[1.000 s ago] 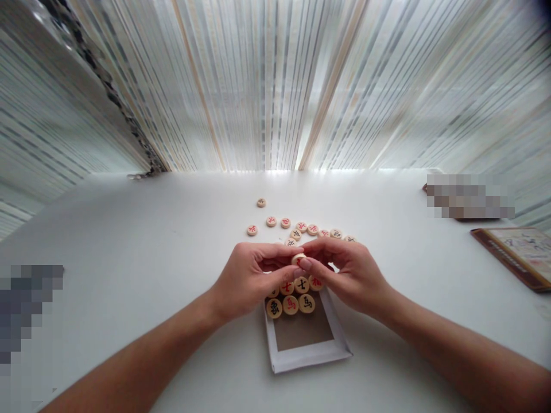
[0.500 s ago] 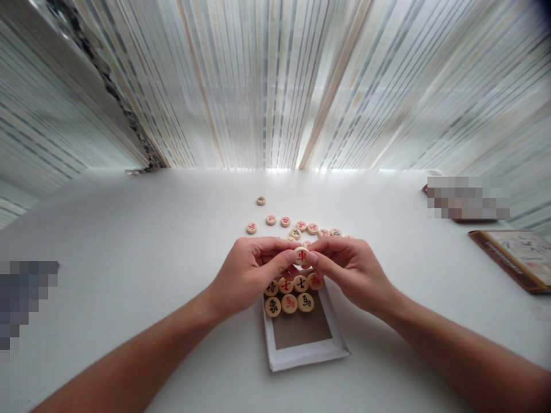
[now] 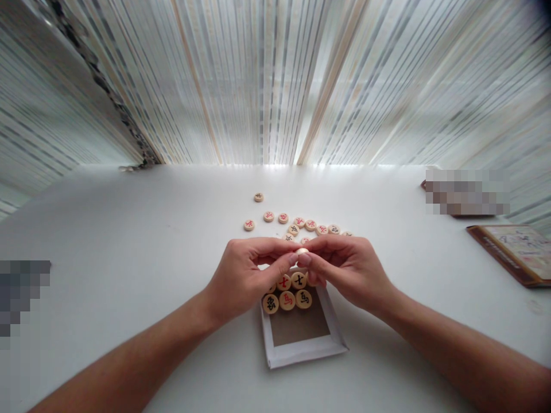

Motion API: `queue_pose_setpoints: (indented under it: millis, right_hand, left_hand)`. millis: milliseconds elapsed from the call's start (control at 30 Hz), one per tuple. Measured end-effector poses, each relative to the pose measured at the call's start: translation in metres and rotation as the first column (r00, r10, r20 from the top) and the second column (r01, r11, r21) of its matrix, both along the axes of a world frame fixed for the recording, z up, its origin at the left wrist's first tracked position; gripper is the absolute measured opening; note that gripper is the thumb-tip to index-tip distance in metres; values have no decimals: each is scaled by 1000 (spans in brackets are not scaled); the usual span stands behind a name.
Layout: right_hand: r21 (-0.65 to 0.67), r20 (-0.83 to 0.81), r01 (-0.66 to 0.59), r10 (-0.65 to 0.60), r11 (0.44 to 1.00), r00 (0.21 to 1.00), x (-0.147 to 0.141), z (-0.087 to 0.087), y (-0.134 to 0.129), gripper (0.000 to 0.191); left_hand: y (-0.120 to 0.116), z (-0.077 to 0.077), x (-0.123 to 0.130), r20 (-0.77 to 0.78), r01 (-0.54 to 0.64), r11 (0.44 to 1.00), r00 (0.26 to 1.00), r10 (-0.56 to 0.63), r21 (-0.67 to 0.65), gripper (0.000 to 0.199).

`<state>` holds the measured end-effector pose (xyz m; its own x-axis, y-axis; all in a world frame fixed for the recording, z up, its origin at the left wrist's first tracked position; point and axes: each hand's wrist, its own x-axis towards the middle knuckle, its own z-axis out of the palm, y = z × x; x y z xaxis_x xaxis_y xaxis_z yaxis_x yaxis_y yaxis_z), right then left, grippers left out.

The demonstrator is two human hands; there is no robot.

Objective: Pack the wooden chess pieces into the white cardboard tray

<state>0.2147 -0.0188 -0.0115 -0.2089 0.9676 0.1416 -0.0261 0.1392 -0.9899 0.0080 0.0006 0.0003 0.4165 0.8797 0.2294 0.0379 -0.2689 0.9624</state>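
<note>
A round wooden Chinese chess piece point(image 3: 302, 251) is pinched between the fingertips of both hands, held above the far edge of a shallow white box point(image 3: 301, 354). My left hand point(image 3: 253, 269) grips it from the left and my right hand point(image 3: 344, 261) from the right, both closed. The piece is tilted, so its character is hidden. Inside the box lie several pieces in two rows, among them a red horse piece point(image 3: 287, 300) and a black horse piece point(image 3: 303, 299). My hands partly cover the far row.
Beyond my hands, loose chess pieces point(image 3: 310, 225) with red or black characters are scattered on the white table point(image 3: 172, 218). A brown-edged flat box point(image 3: 512, 255) lies at the right. A striped curtain point(image 3: 241, 86) hangs behind the table.
The held piece has been tilted in my fingertips: its red character faced me before, and now mostly its pale edge shows. Both hands stay over the box's far side.
</note>
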Motion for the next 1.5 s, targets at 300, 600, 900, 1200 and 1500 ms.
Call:
queue_pose_setpoints:
  millis: [300, 600, 900, 1200, 1500]
  right_hand:
    - [-60, -78, -33, 29, 998, 997, 1, 3, 1, 18]
    - [-117, -184, -113, 90, 987, 979, 2, 4, 3, 19]
    - [-181, -310, -178, 116, 967, 944, 3, 1, 4, 18]
    - [-207, -357, -180, 97, 962, 929, 2, 0, 4, 28]
    - [-290, -329, -156, 55, 944, 943, 0, 5, 4, 40]
  left_hand:
    - [0, 2, -1, -91, -4, 981, 996, 22, 194, 17]
    - [-2, 3, 3, 98, 22, 994, 995, -11, -110, 20]
    - [1, 7, 2, 229, 86, 941, 973, -9, -326, 31]
    - [3, 7, 3, 316, 194, 920, 945, -82, -341, 34]
    - [0, 7, 3, 279, 157, 940, 958, -70, -302, 32]
